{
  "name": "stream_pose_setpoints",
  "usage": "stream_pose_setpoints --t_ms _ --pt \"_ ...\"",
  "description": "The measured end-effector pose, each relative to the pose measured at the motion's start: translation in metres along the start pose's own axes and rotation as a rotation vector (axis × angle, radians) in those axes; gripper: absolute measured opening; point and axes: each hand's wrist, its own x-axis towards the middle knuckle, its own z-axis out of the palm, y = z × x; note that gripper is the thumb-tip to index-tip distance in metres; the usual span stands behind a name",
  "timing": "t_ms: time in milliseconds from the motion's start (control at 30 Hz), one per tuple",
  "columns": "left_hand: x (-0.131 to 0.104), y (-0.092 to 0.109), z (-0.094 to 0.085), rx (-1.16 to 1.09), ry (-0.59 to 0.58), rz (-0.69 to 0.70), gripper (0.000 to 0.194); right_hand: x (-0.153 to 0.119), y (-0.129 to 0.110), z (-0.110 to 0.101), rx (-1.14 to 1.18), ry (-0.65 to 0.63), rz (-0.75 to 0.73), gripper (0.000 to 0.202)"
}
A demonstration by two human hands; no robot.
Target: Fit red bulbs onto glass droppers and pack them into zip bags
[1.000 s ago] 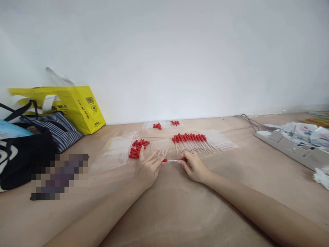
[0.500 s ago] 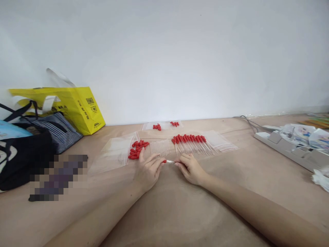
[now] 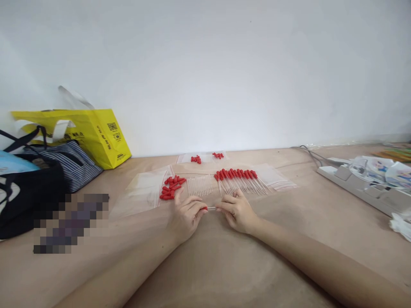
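Observation:
Between its fingertips my left hand (image 3: pixel 188 218) pinches a red rubber bulb (image 3: pixel 204 208). A thin clear tube (image 3: pixel 212 208) runs from the bulb to my right hand (image 3: pixel 239 212), whose thumb and finger are closed on its other end. Just beyond my left hand lies a pile of loose red bulbs (image 3: pixel 171 188) on a clear plastic bag (image 3: pixel 143 188). Bare clear tubes (image 3: pixel 199 186) lie in a row to the right of that pile. Farther right, several droppers with red bulbs (image 3: pixel 237 174) rest side by side, partly over another clear bag (image 3: pixel 276 176).
At the back, a small bag (image 3: pixel 184 158) bears more red bulbs and tubes. Left are a yellow bag (image 3: pixel 112 137), a striped pouch (image 3: pixel 78 164), a black bag (image 3: pixel 41 196) and a pixelated object (image 3: pixel 73 222). A white power strip (image 3: pixel 356 184) with cables stands right.
Both hands have come slightly nearer to me with the bulb and tube. My right hand's fingers have shifted, with one now raised.

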Motion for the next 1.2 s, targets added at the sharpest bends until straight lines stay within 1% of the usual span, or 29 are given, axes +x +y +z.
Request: stream_pose_setpoints --t_ms 267,700,833,933,1000,1100,1200 --pt "-0.001 0.002 0.001 -0.001 -0.013 0.000 0.018 0.003 -0.005 0.003 0.025 -0.064 0.043 0.023" --pt "-0.001 0.002 0.000 -0.007 -0.038 0.003 0.018 0.008 -0.007 0.009 0.115 -0.117 0.111 0.020" --pt "0.001 -0.003 -0.002 0.011 -0.090 -0.016 0.015 0.009 -0.006 0.009 0.128 -0.140 0.143 0.020" --pt "0.001 -0.010 -0.007 0.028 -0.129 -0.015 0.011 0.009 -0.006 0.008 0.132 -0.138 0.169 0.020" --pt "0.001 -0.013 -0.009 0.043 -0.140 -0.007 0.011 0.009 -0.007 0.007 0.135 -0.131 0.172 0.021" --pt "0.000 -0.012 -0.011 0.048 -0.128 0.004 0.015 0.006 -0.008 0.007 0.130 -0.114 0.160 0.021" --pt "-0.001 -0.007 -0.010 0.025 -0.074 0.027 0.018 0.005 -0.010 0.007 0.135 -0.097 0.159 0.021"
